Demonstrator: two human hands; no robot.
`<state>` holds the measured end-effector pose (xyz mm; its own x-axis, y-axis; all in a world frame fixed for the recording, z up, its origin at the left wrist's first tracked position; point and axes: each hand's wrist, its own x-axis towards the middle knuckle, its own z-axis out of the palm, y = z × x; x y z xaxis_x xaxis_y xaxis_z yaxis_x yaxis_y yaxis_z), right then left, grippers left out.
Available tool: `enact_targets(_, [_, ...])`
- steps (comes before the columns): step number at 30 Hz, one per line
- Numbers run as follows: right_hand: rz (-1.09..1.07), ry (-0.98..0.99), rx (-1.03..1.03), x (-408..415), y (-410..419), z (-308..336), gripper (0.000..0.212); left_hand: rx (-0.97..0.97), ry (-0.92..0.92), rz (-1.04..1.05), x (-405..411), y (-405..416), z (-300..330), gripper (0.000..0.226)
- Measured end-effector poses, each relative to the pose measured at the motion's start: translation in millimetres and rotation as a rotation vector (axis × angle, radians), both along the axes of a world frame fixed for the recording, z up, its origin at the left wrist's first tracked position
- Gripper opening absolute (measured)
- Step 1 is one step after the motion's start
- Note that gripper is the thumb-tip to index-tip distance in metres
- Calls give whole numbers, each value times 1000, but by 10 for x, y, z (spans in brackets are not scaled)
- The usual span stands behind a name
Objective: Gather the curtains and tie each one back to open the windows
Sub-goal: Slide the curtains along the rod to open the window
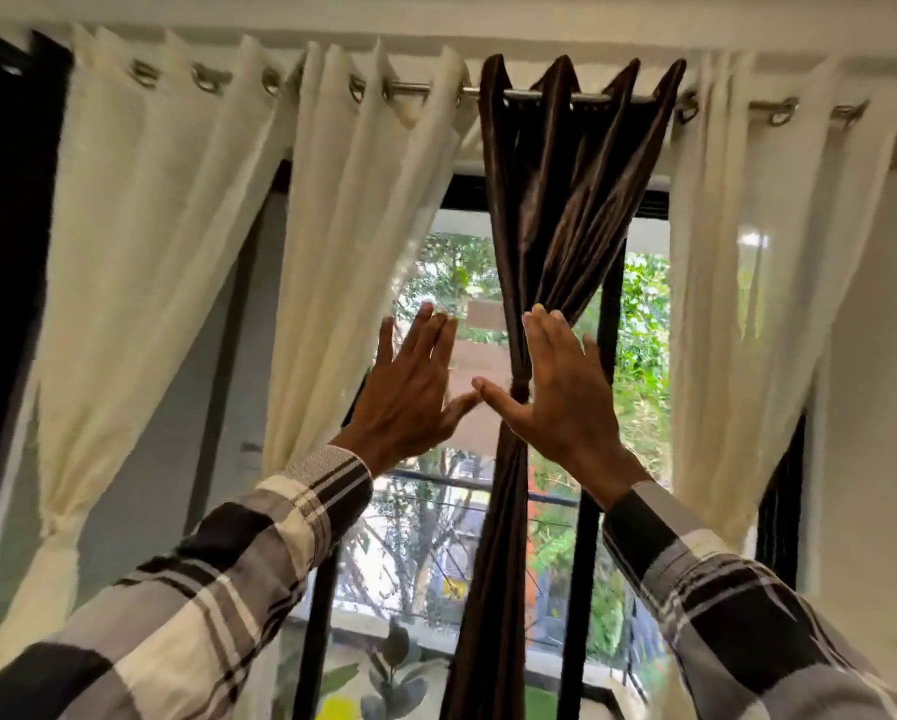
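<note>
Raised flat hands (pixel 488 392), knotted brown curtain (pixel 555 200) behind right hand (pixel 558 387)

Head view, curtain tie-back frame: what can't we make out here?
- Brown curtain: part of its knot sits behind the right hand; whether the hand touches the fabric is unclear.
- Right cream curtain: any tie is hidden by the right sleeve.
- Middle cream curtain: lower part hidden behind the left hand and sleeve.
- Curtain rod: both ends cut off by the frame edges.
</note>
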<state>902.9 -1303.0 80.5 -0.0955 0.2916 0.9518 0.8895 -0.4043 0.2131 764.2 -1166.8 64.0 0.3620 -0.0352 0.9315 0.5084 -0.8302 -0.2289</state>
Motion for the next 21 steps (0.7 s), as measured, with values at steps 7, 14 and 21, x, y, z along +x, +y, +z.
enact_targets(7, [76,-33,-42,-1092,806,82,94,-26,-39,71,-1216,630,30,86])
enact_targets(14, [167,-23,-44,-1892,1643,76,92,-14,-94,154,-2157,1360,7,86])
enact_targets(21, [285,-3,-70,-2382,2736,89,92,-25,-114,252,-2711,2269,-41,87])
